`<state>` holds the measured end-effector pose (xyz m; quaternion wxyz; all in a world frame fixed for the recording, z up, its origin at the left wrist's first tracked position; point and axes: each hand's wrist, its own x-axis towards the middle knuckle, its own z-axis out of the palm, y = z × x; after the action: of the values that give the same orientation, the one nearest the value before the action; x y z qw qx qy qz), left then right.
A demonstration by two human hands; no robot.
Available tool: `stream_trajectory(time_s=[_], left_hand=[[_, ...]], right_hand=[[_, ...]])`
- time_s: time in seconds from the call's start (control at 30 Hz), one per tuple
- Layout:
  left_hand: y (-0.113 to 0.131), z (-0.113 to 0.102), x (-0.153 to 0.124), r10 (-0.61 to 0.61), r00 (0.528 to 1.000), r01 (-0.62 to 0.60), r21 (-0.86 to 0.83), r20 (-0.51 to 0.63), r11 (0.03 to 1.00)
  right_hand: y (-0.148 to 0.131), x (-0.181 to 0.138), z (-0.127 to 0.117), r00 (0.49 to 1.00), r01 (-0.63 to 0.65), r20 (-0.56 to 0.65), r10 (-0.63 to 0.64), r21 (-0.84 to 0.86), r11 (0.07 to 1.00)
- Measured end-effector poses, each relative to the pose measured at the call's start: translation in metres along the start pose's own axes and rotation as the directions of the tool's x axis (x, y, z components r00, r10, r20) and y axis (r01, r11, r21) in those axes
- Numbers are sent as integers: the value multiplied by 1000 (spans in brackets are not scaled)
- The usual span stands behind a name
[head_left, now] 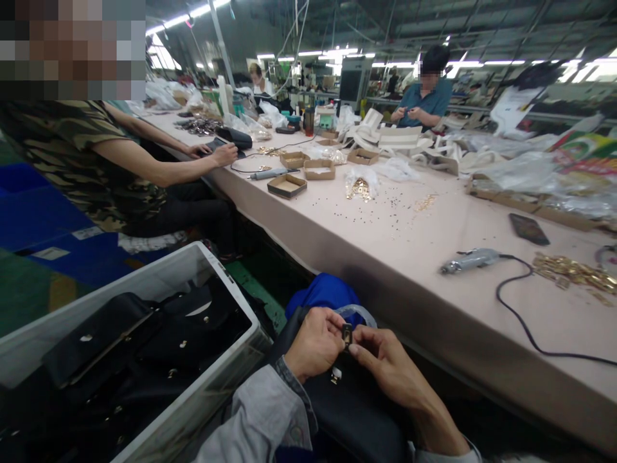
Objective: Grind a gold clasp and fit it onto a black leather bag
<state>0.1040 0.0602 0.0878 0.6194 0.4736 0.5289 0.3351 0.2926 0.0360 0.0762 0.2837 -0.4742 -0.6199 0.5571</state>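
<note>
Small dark rectangular metal clasp (347, 334), pinched between the fingertips of both hands just above a black leather bag (354, 408) that lies across the person's lap, below the near edge of the worktop. Left hand (314, 343): fingers curled and pressed together on the left side of the clasp, grey sleeve at the wrist. Right hand (385, 363): thumb and forefinger closed on the clasp's right side, the other fingers folded under. A small pale metal fitting (336, 375) shows on the bag just beneath the hands. Behind the hands, a bundle of blue cloth (324, 292) with a ring of clear tape on it. To the left, a grey plastic crate (226, 376) holding several black bags with small metal studs. On the long pale pink worktop (385, 257): a grey electric hand tool (470, 260) with a black cable trailing right, a heap of gold-coloured metal parts (573, 271) beside it, and a dark mobile phone (529, 229) just beyond. Farther along: scattered tiny fittings, a clear bag of gold pieces (359, 186), and several shallow brown cardboard trays (286, 185). At far left, a seated person in a camouflage shirt (72, 161) rests both hands on a dark item on the worktop. At the far end, another person in a blue shirt (427, 99) works with both hands among white bags and clear plastic wrapping.
</note>
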Motion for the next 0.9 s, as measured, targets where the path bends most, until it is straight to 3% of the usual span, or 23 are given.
stream_trajectory(time_s=[0.13, 0.27, 0.5, 0.77, 0.9], left_hand=[[4, 0, -3, 9, 999, -12, 58, 48, 998], [4, 0, -5, 12, 1000, -15, 107, 24, 994], [6, -4, -7, 2, 996, -9, 81, 84, 997], [0, -4, -7, 36, 999, -38, 136, 17, 990], [4, -4, -13, 61, 998, -56, 185, -23, 981]], right_hand=[[1, -1, 2, 1000, 6, -18, -6, 20, 1000], [0, -1, 3, 1000, -2, -23, 2, 20, 1000], [1, 1, 2, 1000, -12, -18, 12, 16, 1000], [0, -1, 1, 999, -38, -4, 38, -51, 998], [-6, -7, 7, 998, -22, -65, 13, -150, 988]])
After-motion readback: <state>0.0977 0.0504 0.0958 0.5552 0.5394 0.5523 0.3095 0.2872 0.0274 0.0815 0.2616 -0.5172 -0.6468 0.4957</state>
